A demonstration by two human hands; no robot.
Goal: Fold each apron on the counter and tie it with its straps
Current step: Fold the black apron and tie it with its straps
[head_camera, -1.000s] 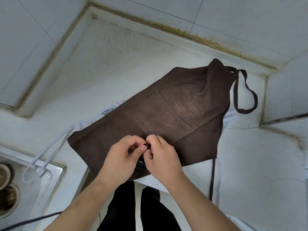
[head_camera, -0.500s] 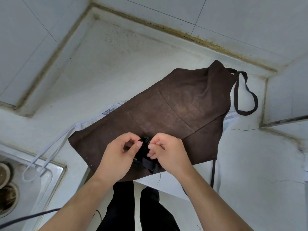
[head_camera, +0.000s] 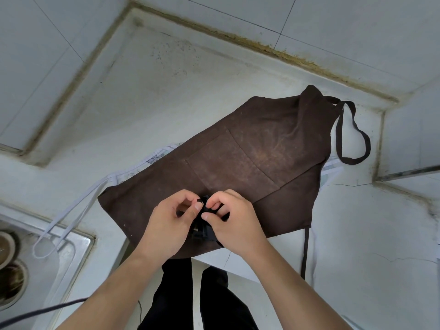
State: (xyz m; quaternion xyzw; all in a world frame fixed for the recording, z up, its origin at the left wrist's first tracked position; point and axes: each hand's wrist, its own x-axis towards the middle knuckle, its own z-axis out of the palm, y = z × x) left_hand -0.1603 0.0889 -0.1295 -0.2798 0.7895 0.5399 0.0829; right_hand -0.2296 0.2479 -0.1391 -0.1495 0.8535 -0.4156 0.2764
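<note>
Brown apron (head_camera: pixel 257 148), flat on tabletop (head_camera: pixel 166 96): left hand (head_camera: pixel 170 225) and right hand (head_camera: pixel 232 223) pinch dark strap knot (head_camera: pixel 204 203); untangling step, folding likely next.

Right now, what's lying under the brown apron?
Under the brown apron a white cloth with white straps peeks out at its left and right edges, straps trailing over the sink. The rest is covered; I can't tell its shape.
</note>
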